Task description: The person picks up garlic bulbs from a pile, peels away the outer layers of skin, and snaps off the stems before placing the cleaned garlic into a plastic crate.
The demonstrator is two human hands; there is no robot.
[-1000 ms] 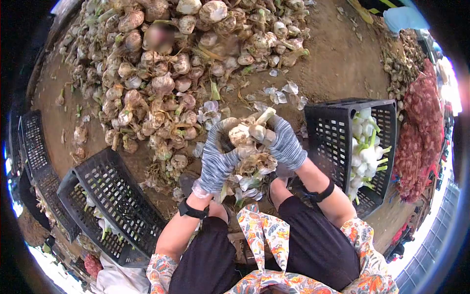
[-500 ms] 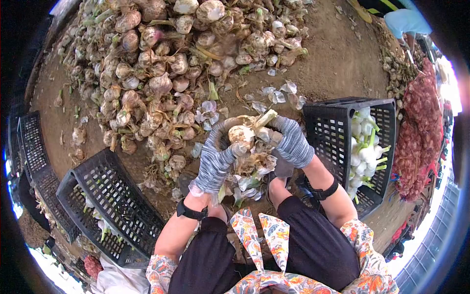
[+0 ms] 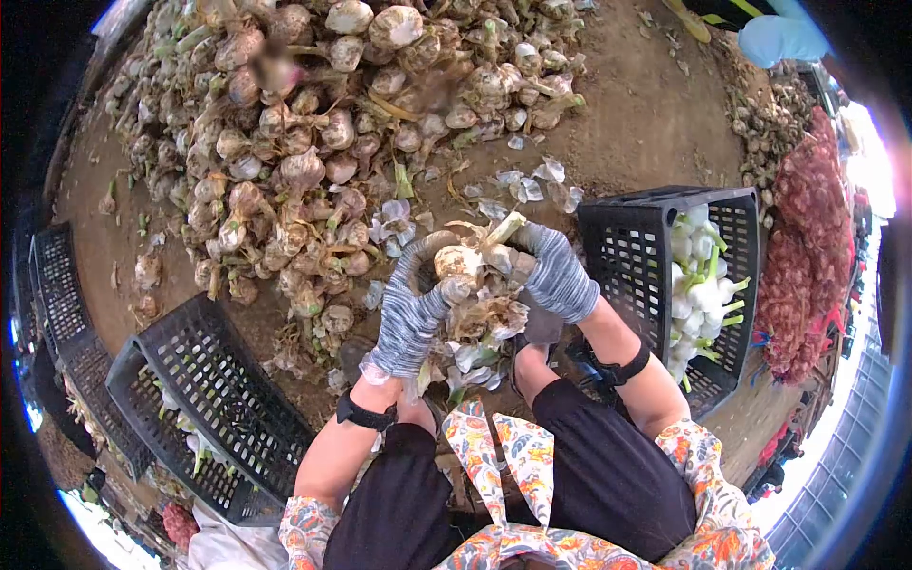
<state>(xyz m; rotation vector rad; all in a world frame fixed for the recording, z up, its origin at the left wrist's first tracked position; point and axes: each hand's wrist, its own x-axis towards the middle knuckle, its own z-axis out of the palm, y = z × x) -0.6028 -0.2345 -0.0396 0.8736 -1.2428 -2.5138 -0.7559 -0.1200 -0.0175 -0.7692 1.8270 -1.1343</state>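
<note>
While a round, soil-stained garlic bulb [image 3: 458,260] is held near the centre, its pale stalk [image 3: 505,228] pointed toward two o'clock, its nine o'clock side is clamped by the left hand [image 3: 410,309], in a grey striped knit glove. Its three o'clock side is gripped by the right hand [image 3: 560,274], gloved alike, probably so that the bulb is steadied from both sides. A heap of dirty garlic [image 3: 302,169] is spread toward ten o'clock, and a black perforated plastic crate [image 3: 622,252] of clean white bulbs [image 3: 703,296] is set at three, presumably for easy reach. The held bulb's underside and several fingertips are hidden; the heap is cut off at twelve. Inside a second black plastic crate [image 3: 233,394], at eight, contents are mostly screened by its slotted wall.
</note>
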